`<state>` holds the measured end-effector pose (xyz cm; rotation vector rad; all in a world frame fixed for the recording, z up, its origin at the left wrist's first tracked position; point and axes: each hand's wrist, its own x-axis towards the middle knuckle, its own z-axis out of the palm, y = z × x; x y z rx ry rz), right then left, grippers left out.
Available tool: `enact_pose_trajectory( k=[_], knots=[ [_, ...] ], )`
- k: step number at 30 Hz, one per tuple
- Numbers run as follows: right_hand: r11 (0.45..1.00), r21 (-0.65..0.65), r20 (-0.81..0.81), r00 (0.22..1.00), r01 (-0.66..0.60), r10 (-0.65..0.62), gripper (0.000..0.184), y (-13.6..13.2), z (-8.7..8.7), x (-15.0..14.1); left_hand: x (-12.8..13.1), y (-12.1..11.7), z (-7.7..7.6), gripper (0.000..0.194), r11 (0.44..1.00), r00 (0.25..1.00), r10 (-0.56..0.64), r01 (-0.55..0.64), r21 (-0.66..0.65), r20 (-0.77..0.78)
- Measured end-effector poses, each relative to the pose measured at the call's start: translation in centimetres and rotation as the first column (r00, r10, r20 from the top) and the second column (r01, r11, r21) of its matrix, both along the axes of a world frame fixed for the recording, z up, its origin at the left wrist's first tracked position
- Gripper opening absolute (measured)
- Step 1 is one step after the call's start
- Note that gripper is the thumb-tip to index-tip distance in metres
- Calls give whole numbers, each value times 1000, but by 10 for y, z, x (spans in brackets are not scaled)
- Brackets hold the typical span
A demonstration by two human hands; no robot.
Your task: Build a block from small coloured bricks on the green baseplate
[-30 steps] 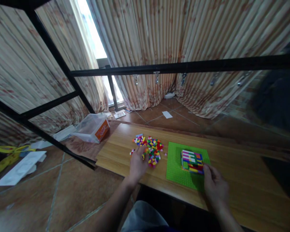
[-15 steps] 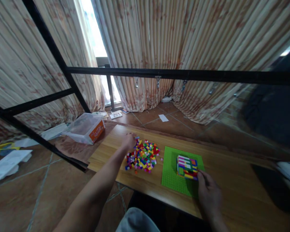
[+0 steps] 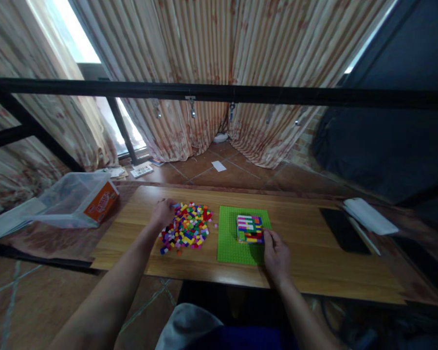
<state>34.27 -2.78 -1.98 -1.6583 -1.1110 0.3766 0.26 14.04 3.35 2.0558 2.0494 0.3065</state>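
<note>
Small toy bricks of many colours lie in a loose pile on the wooden table. My left hand is at the pile's far left edge, fingers bent together beside a blue brick; what they pinch, if anything, is too small to make out. Right of the pile lies a green studded baseplate. On it sits a low rectangular structure of toy bricks, with white and purple stripes at its far left. Thumb and forefinger of my right hand close on its right edge.
A clear plastic box with an orange label stands left of the wooden table. Toward the table's right end lie a flat black item and a white object. A black metal rail crosses beyond the table, before striped curtains.
My view has turned to the right, so everything appears further left. My left hand stays at the pile's edge and my right hand stays at the brick structure.
</note>
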Motion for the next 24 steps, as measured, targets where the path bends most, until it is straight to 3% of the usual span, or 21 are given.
enact_pose_trajectory(
  k=[6,13,17,24],
  knots=[
    [1000,25,-7,1000,-3,3,44,0,3,-2,-4,-6,-2,30,999,997,51,-52,8,50],
    [999,36,-20,1000,-13,14,44,1,8,-5,-1,-19,5,28,995,990,30,-43,92,137],
    [999,50,-30,999,-12,13,44,1,10,-6,15,-31,10,30,989,941,-90,47,139,325],
    [998,64,-80,997,2,3,47,1,10,-6,75,-75,3,30,943,757,-330,237,232,564]
  ],
)
